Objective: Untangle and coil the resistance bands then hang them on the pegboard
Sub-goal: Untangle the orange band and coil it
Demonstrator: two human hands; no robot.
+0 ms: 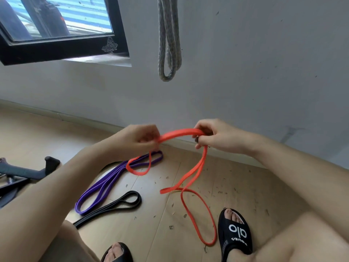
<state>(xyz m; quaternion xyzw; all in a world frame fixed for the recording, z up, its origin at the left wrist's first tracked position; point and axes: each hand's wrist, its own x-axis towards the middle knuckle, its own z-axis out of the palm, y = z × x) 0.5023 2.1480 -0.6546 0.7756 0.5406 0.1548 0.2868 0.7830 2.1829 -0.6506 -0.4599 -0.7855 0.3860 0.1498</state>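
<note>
I see the left hand (140, 138) and right hand (213, 137) both pinching the orange band (180, 133). Its loops hang to the floor (160, 214) beside the purple band (105, 184).

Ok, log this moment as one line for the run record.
left hand grips orange band | right hand pinches it | purple band, black band on floor | grey band hanging on wall

Both forearms are bare, with no sleeves; the left hand (140, 138) and the right hand (213, 136) wear no gloves; dark polish shows on one right nail; the feet wear black open-toe slides, the right slide (235, 235) printed with white "alo" lettering; the left slide (118, 252) is plain.
</note>
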